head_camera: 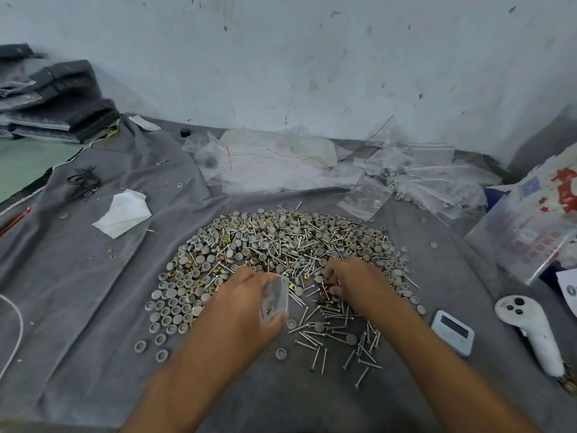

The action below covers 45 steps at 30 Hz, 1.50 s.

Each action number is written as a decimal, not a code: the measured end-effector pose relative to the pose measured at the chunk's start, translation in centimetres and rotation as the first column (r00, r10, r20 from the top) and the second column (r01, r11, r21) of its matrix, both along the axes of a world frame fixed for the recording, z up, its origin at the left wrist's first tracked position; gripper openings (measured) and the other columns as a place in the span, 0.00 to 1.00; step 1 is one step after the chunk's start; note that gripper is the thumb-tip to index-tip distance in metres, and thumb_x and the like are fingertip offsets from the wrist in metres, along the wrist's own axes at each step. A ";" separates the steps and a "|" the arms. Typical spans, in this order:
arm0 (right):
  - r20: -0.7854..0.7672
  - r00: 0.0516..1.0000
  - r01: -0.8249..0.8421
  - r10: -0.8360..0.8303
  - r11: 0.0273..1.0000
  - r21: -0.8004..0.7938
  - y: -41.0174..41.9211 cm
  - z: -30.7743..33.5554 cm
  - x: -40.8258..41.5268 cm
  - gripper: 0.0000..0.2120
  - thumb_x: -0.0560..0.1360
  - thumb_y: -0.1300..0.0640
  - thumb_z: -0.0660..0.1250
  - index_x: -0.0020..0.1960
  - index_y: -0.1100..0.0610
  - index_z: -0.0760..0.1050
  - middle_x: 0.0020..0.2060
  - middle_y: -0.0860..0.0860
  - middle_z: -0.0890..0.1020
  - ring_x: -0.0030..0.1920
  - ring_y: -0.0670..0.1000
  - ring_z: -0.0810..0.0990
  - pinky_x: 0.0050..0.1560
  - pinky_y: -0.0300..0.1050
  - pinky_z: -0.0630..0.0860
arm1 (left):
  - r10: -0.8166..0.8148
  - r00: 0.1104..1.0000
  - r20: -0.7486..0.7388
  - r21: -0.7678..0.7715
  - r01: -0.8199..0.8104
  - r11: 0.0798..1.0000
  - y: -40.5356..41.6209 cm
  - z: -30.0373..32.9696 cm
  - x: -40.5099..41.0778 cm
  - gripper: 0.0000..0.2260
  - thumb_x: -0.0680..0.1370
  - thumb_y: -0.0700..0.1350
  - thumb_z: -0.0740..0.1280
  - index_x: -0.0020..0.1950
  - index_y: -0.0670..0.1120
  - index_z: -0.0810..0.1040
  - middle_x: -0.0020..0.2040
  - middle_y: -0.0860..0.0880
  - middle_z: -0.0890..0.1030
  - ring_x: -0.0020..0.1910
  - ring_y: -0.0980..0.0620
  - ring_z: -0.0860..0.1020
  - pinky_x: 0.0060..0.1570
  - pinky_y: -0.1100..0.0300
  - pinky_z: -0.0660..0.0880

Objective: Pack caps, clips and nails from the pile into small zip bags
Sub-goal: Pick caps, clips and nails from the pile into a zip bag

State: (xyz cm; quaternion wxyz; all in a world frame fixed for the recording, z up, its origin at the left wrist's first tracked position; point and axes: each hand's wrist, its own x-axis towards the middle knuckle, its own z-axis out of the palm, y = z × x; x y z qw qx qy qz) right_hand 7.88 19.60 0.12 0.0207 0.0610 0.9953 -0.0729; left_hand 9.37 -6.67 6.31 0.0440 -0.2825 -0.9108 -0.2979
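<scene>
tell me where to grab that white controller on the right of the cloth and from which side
Grip the white controller around its slim handle, the part running toward the near right edge, coming from above. It lies flat on the grey cloth with its wide button head pointing away, and the handle is likely narrow enough for fingers to wrap. The white timer crowds its left side.

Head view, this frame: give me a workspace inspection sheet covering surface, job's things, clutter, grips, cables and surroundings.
Surface: wrinkled grey cloth covering the work area.
Job's things: mixed pile of grey round caps, brass clips and steel nails; clear zip bags heaped at the back.
Clutter: crumpled white tissue; white handheld controller; small white timer; printed plastic bag.
Grips: left hand holds a small clear zip bag; right hand picks in the pile, fingers curled, contents hidden.
Cables: white cord at left edge.
Surroundings: scuffed white wall; stacked dark fabric packs.
</scene>
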 end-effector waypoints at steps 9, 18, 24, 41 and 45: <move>0.101 0.994 0.041 -0.031 0.994 -0.101 0.4 0.2 -0.2 0.13 0.72 0.52 0.76 0.48 0.43 0.73 0.40 0.40 0.82 0.42 0.41 0.76 0.35 0.40 0.67 | 0.002 1.000 0.000 -0.004 -0.002 1.000 0.0 -0.1 0.0 0.26 0.72 0.55 0.72 0.69 0.53 0.74 0.52 0.60 0.71 0.49 0.60 0.72 0.51 0.66 0.70; 0.197 0.980 0.091 -0.034 0.954 -0.287 1.0 0.1 -0.1 0.11 0.75 0.54 0.74 0.48 0.45 0.72 0.38 0.43 0.84 0.39 0.43 0.82 0.38 0.43 0.75 | 0.000 1.000 -0.004 0.006 0.000 1.000 0.0 -0.1 -0.1 0.26 0.72 0.55 0.72 0.69 0.54 0.74 0.51 0.61 0.70 0.48 0.62 0.71 0.49 0.68 0.67; 0.077 0.996 0.065 -0.040 0.932 -0.355 1.1 0.8 0.1 0.03 0.78 0.55 0.71 0.47 0.47 0.79 0.43 0.43 0.81 0.43 0.45 0.80 0.46 0.45 0.79 | -0.003 1.000 -0.009 0.016 0.004 1.000 -0.2 -0.1 -0.2 0.25 0.72 0.54 0.72 0.68 0.53 0.75 0.51 0.60 0.71 0.48 0.61 0.72 0.50 0.65 0.71; -0.127 0.992 0.015 -0.015 1.000 -0.004 -1.5 -1.5 0.0 0.05 0.78 0.50 0.69 0.50 0.47 0.73 0.48 0.46 0.80 0.49 0.49 0.75 0.41 0.45 0.71 | 0.006 1.000 0.012 0.008 -0.006 1.000 -0.2 0.2 0.1 0.25 0.73 0.55 0.72 0.69 0.54 0.73 0.52 0.59 0.71 0.49 0.60 0.72 0.52 0.64 0.72; -0.149 0.989 0.032 -0.025 0.998 0.050 -1.8 -1.2 0.3 0.04 0.79 0.51 0.68 0.53 0.48 0.76 0.49 0.47 0.80 0.52 0.50 0.76 0.46 0.46 0.75 | 0.005 1.000 0.010 0.011 -0.005 1.000 -0.3 0.2 0.1 0.25 0.73 0.55 0.71 0.69 0.55 0.73 0.52 0.60 0.71 0.49 0.61 0.72 0.50 0.66 0.70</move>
